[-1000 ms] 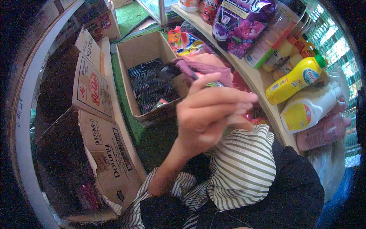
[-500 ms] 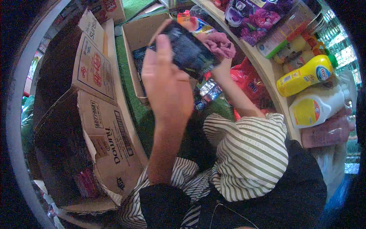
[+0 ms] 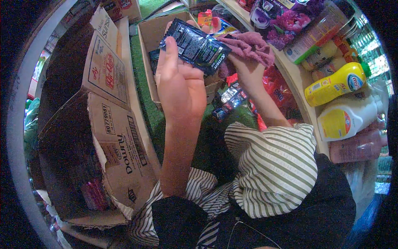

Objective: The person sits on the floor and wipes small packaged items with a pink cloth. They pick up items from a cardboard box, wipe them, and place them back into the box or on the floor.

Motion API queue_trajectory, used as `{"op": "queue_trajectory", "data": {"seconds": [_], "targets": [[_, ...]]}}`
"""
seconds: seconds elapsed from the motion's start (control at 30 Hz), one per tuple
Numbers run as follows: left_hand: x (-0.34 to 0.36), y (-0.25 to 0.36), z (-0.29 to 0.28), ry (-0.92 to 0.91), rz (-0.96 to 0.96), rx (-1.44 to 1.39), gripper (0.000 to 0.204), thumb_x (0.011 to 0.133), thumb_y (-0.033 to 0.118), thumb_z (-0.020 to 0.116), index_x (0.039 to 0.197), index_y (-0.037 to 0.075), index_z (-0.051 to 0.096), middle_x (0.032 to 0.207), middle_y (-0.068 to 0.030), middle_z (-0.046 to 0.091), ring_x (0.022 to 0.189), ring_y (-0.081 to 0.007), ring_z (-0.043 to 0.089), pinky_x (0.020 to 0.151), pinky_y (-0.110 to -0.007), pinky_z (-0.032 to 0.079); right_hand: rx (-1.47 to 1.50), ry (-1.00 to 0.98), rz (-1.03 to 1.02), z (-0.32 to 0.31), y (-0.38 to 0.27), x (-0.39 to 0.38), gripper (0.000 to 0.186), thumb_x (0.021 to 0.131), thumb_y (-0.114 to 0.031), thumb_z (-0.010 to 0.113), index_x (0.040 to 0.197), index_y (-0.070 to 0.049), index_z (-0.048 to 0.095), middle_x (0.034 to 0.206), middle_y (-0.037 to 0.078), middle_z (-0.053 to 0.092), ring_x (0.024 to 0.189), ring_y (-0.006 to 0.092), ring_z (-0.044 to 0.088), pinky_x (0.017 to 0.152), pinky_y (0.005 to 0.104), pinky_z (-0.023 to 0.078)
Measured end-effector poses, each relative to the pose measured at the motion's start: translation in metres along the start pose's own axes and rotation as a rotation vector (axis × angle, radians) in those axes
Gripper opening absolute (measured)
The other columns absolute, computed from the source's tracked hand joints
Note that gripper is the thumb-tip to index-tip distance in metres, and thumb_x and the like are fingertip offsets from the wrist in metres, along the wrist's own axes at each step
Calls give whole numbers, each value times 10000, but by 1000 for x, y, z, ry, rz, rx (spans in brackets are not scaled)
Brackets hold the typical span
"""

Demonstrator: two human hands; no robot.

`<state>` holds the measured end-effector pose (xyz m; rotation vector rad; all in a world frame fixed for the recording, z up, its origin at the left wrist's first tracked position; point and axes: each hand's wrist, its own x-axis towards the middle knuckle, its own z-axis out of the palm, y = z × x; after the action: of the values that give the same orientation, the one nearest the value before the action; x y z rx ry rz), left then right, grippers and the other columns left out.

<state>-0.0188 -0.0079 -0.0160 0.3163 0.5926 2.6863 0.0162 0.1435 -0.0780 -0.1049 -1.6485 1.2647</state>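
Observation:
My left hand [image 3: 181,89] holds a dark blue, shiny sachet [image 3: 192,46] tilted over an open cardboard box, its thumb on the near face and the other fingers behind. Printing on the sachet faces me. My right hand [image 3: 248,71] grips a crumpled mauve cloth [image 3: 252,45] at the sachet's right end; the cloth covers most of those fingers. Whether the cloth touches the sachet I cannot tell. Below, the cardboard box [image 3: 146,68] has dark packets inside, partly hidden by my left hand. Blue and silver sachets [image 3: 229,99] lie on green turf beside it.
Large opened cartons [image 3: 118,124] stand along the left, beside a wooden edge. On the right, a shelf holds a yellow bottle [image 3: 333,85], a white bottle [image 3: 346,121], a pink container [image 3: 354,148] and purple flowered packs [image 3: 286,23]. Red plastic packaging [image 3: 278,97] lies behind my right forearm.
The sachet has turned so its printed face shows more clearly. My right hand and the cloth have shifted right, toward the shelf, and the cloth is more spread out.

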Motion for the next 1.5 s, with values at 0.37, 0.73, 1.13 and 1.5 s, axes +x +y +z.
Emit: {"op": "queue_trajectory", "data": {"seconds": [0.37,0.73,1.13,1.5], "targets": [[-6,2,3,-254,-4,-166,370,934,202,348,1242,1,385,881,-56,513,761,-170,503,747,-327,405,22,-89,146,12,-50,4,270,723,-65,686,966,8,593,974,73,610,913,142,570,817,270,457],[-8,2,8,-615,-241,-468,491,893,286,290,1281,-13,333,560,20,318,411,-74,275,502,-222,258,204,4,234,10,-56,7,225,733,-117,699,928,-28,631,933,55,630,864,126,590,774,264,470],[-5,-6,-9,-362,-72,1351,340,709,275,685,871,-19,629,791,-165,624,758,-257,598,717,-331,457,482,0,409,-1,-60,23,275,874,-348,533,992,-100,534,798,36,581,708,141,581,610,270,493],[6,2,-9,-88,148,990,203,747,114,657,885,-33,634,700,-50,632,604,-82,561,578,-225,444,817,75,565,-55,-32,68,371,880,-404,459,1105,-118,531,1063,47,571,977,227,548,886,395,420]]}}
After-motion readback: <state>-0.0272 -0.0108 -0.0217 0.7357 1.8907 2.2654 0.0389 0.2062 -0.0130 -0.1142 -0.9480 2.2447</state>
